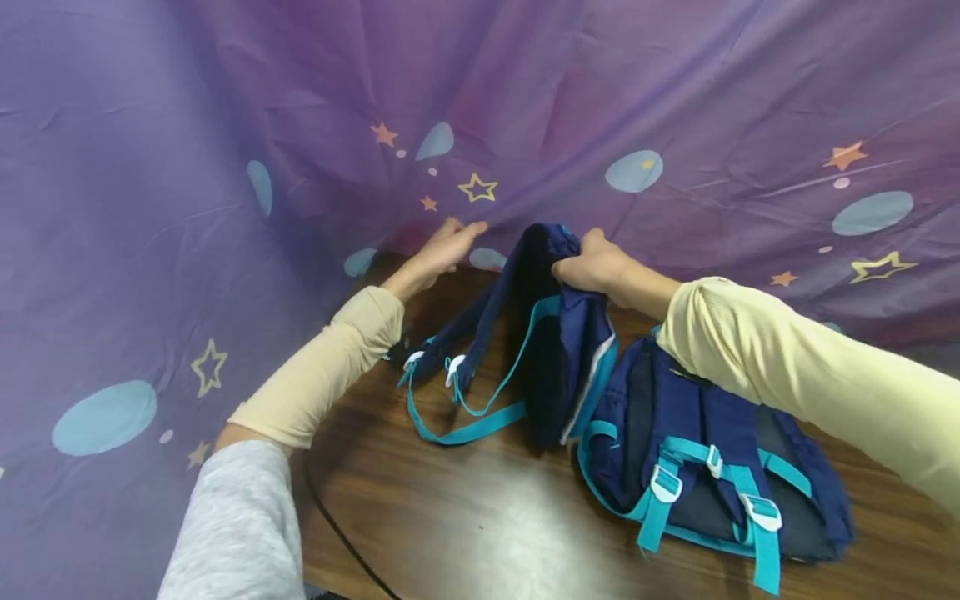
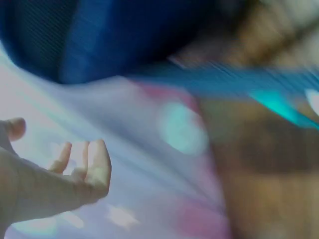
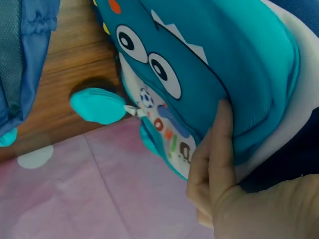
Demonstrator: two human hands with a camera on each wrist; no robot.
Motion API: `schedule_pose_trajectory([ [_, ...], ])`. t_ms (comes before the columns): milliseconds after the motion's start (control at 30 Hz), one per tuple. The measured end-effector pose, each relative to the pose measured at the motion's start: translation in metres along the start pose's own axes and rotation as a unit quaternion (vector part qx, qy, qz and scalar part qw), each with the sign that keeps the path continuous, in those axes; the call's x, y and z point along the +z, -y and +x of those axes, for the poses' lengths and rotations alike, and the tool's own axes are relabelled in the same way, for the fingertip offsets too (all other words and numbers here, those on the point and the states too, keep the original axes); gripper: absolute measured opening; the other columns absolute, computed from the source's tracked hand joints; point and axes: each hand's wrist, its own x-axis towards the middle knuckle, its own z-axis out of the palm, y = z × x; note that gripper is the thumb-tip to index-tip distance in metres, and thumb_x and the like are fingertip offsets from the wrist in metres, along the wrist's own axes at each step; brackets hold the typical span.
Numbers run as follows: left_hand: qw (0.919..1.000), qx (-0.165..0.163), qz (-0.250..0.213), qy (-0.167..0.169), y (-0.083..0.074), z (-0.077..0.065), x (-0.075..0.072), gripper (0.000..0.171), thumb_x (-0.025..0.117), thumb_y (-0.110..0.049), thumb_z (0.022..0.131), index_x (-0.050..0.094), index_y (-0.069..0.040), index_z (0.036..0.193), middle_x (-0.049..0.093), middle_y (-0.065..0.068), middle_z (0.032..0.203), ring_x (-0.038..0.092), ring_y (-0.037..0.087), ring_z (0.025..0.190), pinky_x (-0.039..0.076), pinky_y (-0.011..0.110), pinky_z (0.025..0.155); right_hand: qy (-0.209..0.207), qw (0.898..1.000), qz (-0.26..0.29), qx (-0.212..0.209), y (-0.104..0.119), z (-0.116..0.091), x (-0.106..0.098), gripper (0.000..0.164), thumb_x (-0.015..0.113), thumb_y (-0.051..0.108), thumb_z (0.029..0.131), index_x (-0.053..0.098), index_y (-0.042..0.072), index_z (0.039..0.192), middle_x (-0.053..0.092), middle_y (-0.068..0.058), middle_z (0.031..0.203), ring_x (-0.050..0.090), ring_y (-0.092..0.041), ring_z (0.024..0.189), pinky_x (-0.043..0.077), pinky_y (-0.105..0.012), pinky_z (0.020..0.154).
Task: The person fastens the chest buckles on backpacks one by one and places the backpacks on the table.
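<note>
A navy and teal child's backpack (image 1: 581,333) is held up on its edge by my right hand (image 1: 600,265), which grips it near the top. In the right wrist view, the fingers of that hand (image 3: 219,159) lie against the teal front, where a cartoon face with big eyes (image 3: 164,74) is printed. My left hand (image 1: 446,246) is to the left of the bag and apart from it, with fingers loosely bent and nothing in them. Two navy shoulder straps (image 1: 480,321) with teal webbing (image 1: 472,432) hang toward the left. The left wrist view is blurred.
A second navy backpack (image 1: 712,467) lies on the wooden table (image 1: 450,500) at the right, straps and white buckles upward. A purple cloth with stars (image 1: 525,108) hangs behind and to the left. A black cable (image 1: 337,525) crosses the table's front left. A teal round pendant (image 3: 98,105) dangles from the held bag.
</note>
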Motion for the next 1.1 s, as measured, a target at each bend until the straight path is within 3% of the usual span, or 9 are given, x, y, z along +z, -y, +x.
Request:
schedule_pose_trajectory([
  [167, 0.9907, -0.117, -0.038, 0.059, 0.076, 0.018, -0.028, 0.071, 0.035, -0.053, 0.100, 0.035, 0.001, 0.146, 0.049, 0.020, 0.127, 0.050, 0.034, 0.119, 0.044, 0.046, 0.106, -0.004, 0.998, 0.048, -0.041, -0.015, -0.016, -0.008, 0.047, 0.051, 0.020, 0.093, 0.032, -0.008, 0.126, 0.046, -0.023, 0.117, 0.046, -0.034, 0.107, 0.045, -0.044, 0.093],
  [267, 0.9728, -0.162, -0.099, 0.132, 0.115, 0.022, -0.030, 0.075, 0.028, -0.053, 0.101, 0.023, 0.000, 0.155, 0.033, 0.029, 0.152, 0.041, 0.040, 0.134, 0.038, 0.046, 0.112, -0.013, 0.996, 0.074, -0.056, -0.019, -0.024, -0.015, 0.055, 0.052, 0.020, 0.092, 0.031, -0.008, 0.135, 0.050, -0.021, 0.119, 0.048, -0.033, 0.109, 0.043, -0.041, 0.094],
  [367, 0.9514, -0.164, -0.189, 0.179, 0.141, 0.020, -0.019, 0.074, 0.027, -0.053, 0.101, 0.017, -0.007, 0.157, 0.029, 0.026, 0.154, 0.050, 0.035, 0.118, 0.046, 0.039, 0.095, -0.029, 0.993, 0.092, -0.063, -0.021, -0.029, -0.024, 0.073, 0.051, 0.024, 0.093, 0.017, -0.005, 0.151, 0.054, -0.020, 0.130, 0.049, -0.031, 0.123, 0.039, -0.041, 0.105],
  [467, 0.9214, -0.133, -0.292, 0.219, 0.149, 0.011, 0.001, 0.071, 0.027, -0.054, 0.099, 0.015, -0.015, 0.157, 0.028, 0.022, 0.153, 0.052, 0.029, 0.106, 0.046, 0.037, 0.085, -0.059, 0.988, 0.123, -0.071, -0.024, -0.032, -0.029, 0.067, 0.053, 0.024, 0.092, 0.025, -0.002, 0.147, 0.055, -0.016, 0.124, 0.053, -0.026, 0.114, 0.045, -0.034, 0.098],
  [600, 0.8654, -0.085, -0.420, 0.260, 0.138, -0.003, 0.031, 0.051, 0.026, -0.049, 0.100, 0.043, -0.020, 0.137, 0.052, 0.013, 0.133, 0.057, 0.025, 0.099, 0.046, 0.038, 0.085, -0.083, 0.971, 0.209, -0.082, -0.038, -0.033, -0.024, 0.039, 0.057, 0.018, 0.089, 0.041, 0.005, 0.123, 0.054, -0.006, 0.107, 0.057, -0.014, 0.093, 0.051, -0.023, 0.077],
  [700, 0.8459, -0.064, -0.471, 0.242, 0.123, -0.014, 0.047, 0.039, 0.029, -0.041, 0.100, 0.061, -0.019, 0.102, 0.065, 0.001, 0.098, 0.061, 0.016, 0.083, 0.049, 0.031, 0.080, -0.088, 0.950, 0.289, -0.084, -0.059, -0.029, -0.014, 0.024, 0.058, 0.015, 0.089, 0.043, 0.012, 0.108, 0.055, 0.002, 0.096, 0.060, -0.007, 0.078, 0.054, -0.022, 0.067],
  [767, 0.8461, -0.051, -0.484, 0.217, 0.115, -0.019, 0.049, 0.038, 0.030, -0.035, 0.099, 0.063, -0.018, 0.092, 0.069, -0.002, 0.089, 0.064, 0.012, 0.081, 0.050, 0.027, 0.081, -0.081, 0.931, 0.347, -0.080, -0.074, -0.026, -0.006, 0.021, 0.057, 0.013, 0.089, 0.043, 0.014, 0.105, 0.056, 0.005, 0.092, 0.061, -0.005, 0.073, 0.055, -0.022, 0.063],
  [967, 0.8873, -0.018, -0.435, 0.154, 0.099, -0.024, 0.035, 0.022, 0.034, -0.025, 0.096, 0.053, -0.021, 0.105, 0.070, -0.004, 0.088, 0.067, 0.009, 0.078, 0.055, 0.023, 0.072, -0.053, 0.865, 0.494, -0.076, -0.118, -0.015, 0.028, 0.024, 0.049, 0.003, 0.092, 0.041, 0.015, 0.111, 0.061, 0.007, 0.086, 0.063, -0.005, 0.072, 0.056, -0.021, 0.062],
  [1100, 0.9193, -0.040, -0.370, 0.129, 0.097, -0.024, 0.021, 0.009, 0.037, -0.024, 0.098, 0.042, -0.025, 0.105, 0.062, -0.004, 0.090, 0.063, 0.007, 0.073, 0.053, 0.021, 0.066, -0.043, 0.851, 0.522, -0.047, -0.135, -0.005, 0.061, 0.026, 0.048, 0.005, 0.092, 0.039, 0.020, 0.112, 0.062, 0.008, 0.085, 0.065, -0.005, 0.071, 0.057, -0.023, 0.065],
])
